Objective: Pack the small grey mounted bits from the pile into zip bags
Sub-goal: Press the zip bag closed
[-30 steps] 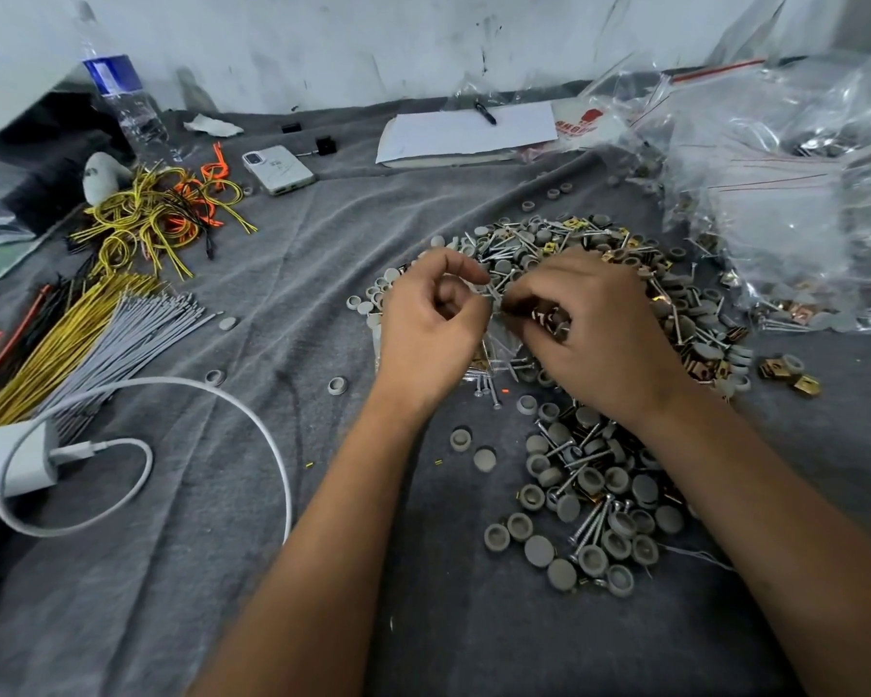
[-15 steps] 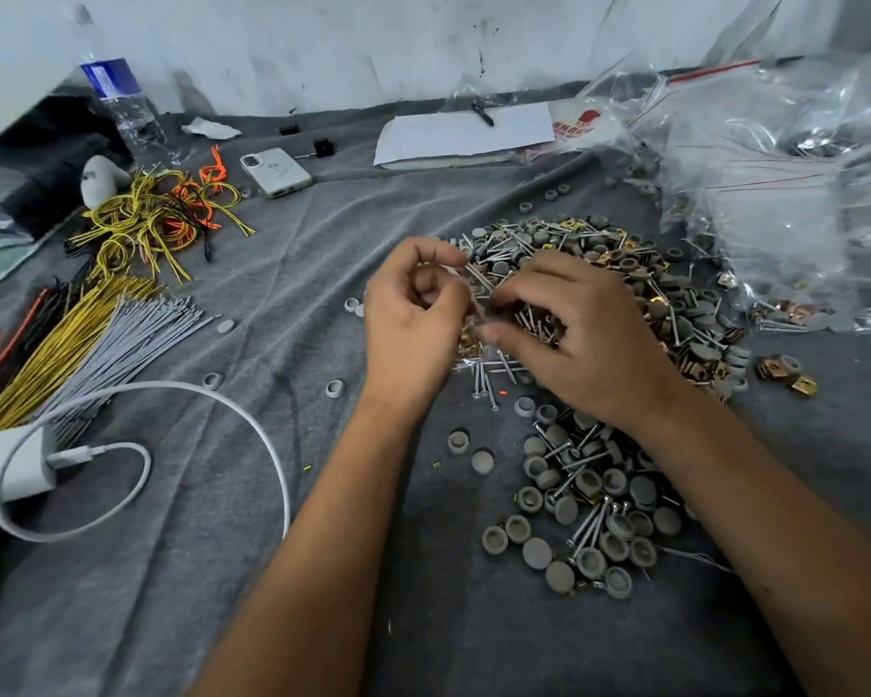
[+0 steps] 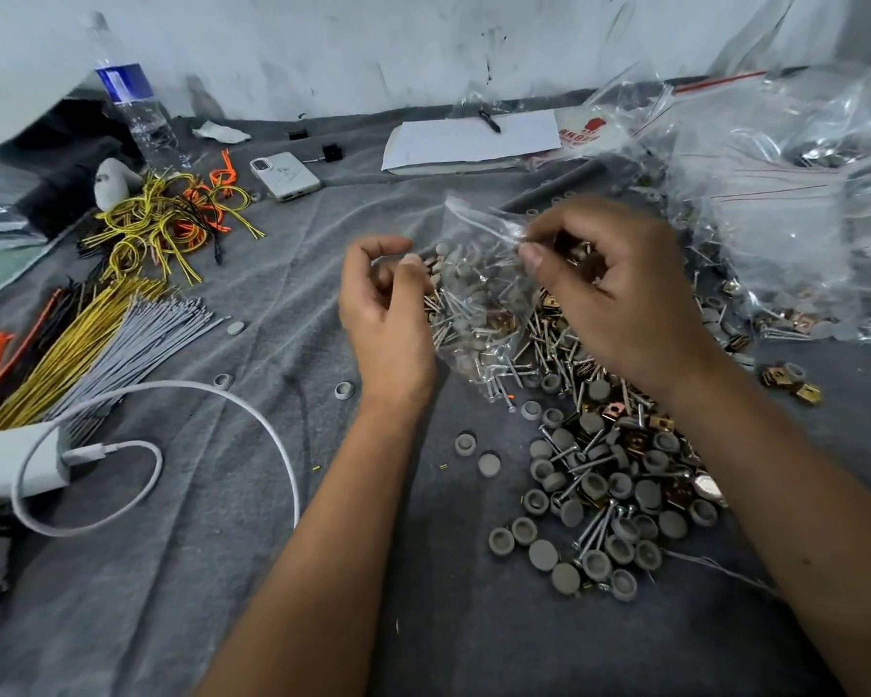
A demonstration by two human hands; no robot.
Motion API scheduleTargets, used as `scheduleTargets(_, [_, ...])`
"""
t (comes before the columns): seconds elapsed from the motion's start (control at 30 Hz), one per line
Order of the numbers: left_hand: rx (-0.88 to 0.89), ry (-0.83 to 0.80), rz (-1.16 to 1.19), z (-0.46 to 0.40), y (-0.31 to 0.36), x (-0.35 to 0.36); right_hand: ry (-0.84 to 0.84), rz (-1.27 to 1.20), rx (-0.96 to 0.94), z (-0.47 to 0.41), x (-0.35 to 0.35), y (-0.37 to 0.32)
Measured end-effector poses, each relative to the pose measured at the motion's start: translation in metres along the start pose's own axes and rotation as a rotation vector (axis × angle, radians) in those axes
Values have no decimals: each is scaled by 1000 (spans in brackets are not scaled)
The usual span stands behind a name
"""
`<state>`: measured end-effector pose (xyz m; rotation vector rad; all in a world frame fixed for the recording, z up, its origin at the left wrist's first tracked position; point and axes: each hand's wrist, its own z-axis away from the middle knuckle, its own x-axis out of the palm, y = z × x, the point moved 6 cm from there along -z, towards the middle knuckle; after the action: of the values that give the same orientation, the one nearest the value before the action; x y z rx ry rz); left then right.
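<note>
The right hand [image 3: 619, 294] pinches the zip bag [image 3: 478, 294] top edge, the bag hanging between it and the loosely curled, empty left hand [image 3: 383, 314].

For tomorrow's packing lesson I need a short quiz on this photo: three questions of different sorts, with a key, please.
1. True or false: the right hand pinches the top edge of the zip bag.
2. Multiple choice: the white phone lies (A) on the paper pad, (B) on the grey cloth beyond the looped wires, (C) inside a bag.
3. Fill in: the loose pile of grey bits lies nearer the person than the bag, under the ______ forearm.

Key: 1 true; 2 B; 3 right.
</note>
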<state>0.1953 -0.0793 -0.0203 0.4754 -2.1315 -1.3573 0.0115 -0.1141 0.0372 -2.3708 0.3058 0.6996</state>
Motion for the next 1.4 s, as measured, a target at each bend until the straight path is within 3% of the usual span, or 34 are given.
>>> scheduleTargets(0.07, [-1,-15,-7,-1,-3,1,-73,0,9,-6,-1,-3])
scheduleTargets(0.2, [-1,-17,-53,-2,-9,0,-4,-47,-29,-16,-17,-11])
scheduleTargets(0.3, [-44,-74,-69,-1,-17,3,-124,-26,39,-18,-13,-9])
scheduleTargets(0.63, [-209,-582,-10,15,-24,34,35,-287,68,-21,-26,8])
scheduleTargets(0.77, [-291,-759,-75,28,-34,40,76,-369,224,-13,-21,37])
scheduleTargets(1.03, [-231,-493,55,8,-35,33,117,-601,485,17,7,73])
scheduleTargets(1.4, [-127,-440,23,3,-40,30,161,-751,615,25,14,82])
